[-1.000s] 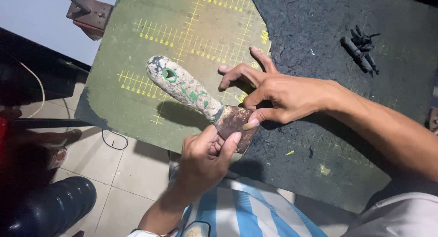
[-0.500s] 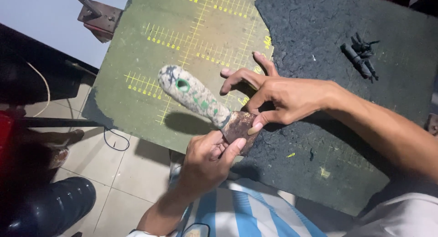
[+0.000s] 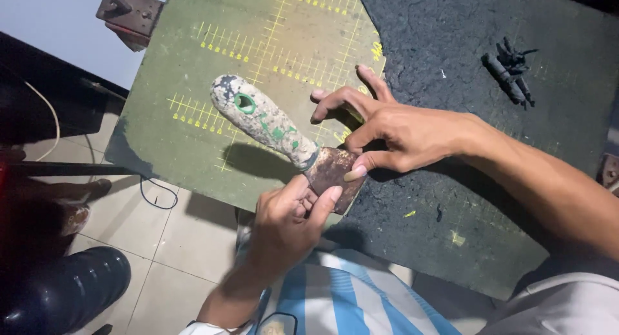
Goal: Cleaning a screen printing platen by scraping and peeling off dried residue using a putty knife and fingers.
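I have the rusty, paint-caked putty knife with green handle (image 3: pixel 277 128) lifted just above the green gridded cutting mat (image 3: pixel 193 148) on the counter. My left hand (image 3: pixel 290 222) pinches its blade; my right hand (image 3: pixel 400 132), fingers spread, thumbs the blade's edge, which looks uncleaned.

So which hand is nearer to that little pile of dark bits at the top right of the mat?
Right. The right hand lies on the mat, left of the dark bits. The left hand is farther, at the mat's near edge, gripping the putty knife.
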